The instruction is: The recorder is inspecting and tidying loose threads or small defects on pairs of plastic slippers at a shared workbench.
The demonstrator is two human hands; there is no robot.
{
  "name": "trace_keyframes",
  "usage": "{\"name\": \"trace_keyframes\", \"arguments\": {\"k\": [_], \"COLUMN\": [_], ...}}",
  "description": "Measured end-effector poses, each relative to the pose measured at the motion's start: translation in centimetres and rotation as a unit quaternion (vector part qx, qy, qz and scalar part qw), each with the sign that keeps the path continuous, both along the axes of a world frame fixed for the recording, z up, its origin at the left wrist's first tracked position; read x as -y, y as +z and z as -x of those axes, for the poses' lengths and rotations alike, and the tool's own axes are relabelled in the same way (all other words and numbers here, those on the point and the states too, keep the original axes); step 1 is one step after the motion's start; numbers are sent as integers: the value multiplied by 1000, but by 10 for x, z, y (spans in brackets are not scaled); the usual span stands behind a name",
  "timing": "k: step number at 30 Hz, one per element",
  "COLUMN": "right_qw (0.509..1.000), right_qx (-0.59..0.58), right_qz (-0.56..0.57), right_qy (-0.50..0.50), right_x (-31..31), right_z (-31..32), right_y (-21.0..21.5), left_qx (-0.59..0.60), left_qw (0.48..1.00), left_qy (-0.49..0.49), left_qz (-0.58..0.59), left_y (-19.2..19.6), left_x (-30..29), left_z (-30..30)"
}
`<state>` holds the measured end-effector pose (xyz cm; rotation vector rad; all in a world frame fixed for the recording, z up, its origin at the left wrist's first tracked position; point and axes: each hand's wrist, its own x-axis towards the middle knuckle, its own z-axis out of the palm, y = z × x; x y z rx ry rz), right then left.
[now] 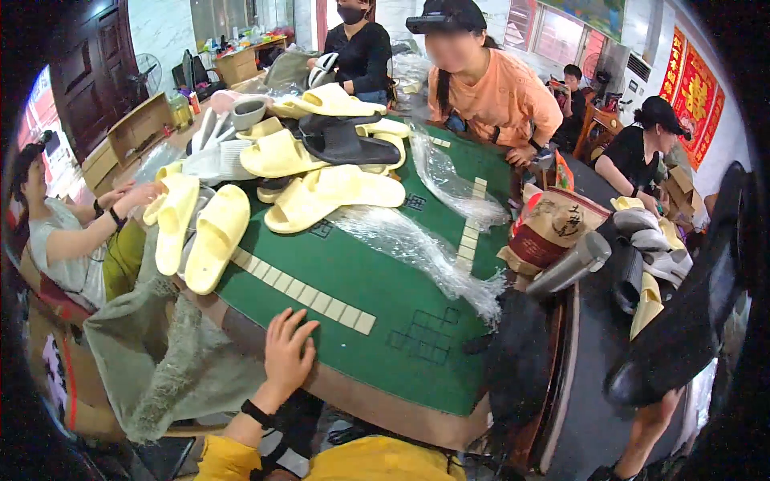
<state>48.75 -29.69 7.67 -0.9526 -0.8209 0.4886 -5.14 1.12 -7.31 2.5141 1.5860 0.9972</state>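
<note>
My left hand (289,353) lies on the near edge of the green mahjong table (377,337), its fingers spread and nothing in them. Just beyond its fingertips runs a row of pale mahjong tiles (309,295). At the right, close to me, my right hand (654,421) holds up a long black slipper (682,321); the slipper hides most of the fingers. On the far left part of the table lies a heap of yellow slippers (337,188), with a black slipper (345,143) on top and grey ones (216,160) beside it.
Clear plastic wrapping (417,240) lies across the table. A red-and-tan paper bag (553,228) and a steel tumbler (573,260) stand at the right edge. More slippers (654,248) are piled beyond. Several people sit or stand around; one at the left touches yellow slippers.
</note>
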Motion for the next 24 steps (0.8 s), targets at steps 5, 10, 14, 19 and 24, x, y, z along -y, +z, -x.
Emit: {"name": "trace_keyframes", "arguments": {"k": [5, 10, 14, 19, 24], "right_qw": [960, 951, 898, 886, 780], "right_qx": [-241, -49, -179, -159, 279], "right_qz": [139, 296, 300, 282, 469], "right_qy": [-24, 72, 267, 331, 307], "right_x": [-43, -152, -209, -220, -232], "right_z": [142, 304, 390, 401, 322], "right_y": [-41, -89, -106, -114, -71], "left_qx": [37, 376, 268, 66, -118], "left_qw": [999, 909, 950, 976, 971], "left_qy": [-25, -54, -121, -175, -164], "left_qz": [21, 172, 103, 115, 128], "left_y": [-4, 21, 60, 77, 66], "left_x": [-3, -8, 6, 18, 24], "left_z": [10, 23, 39, 15, -10]}}
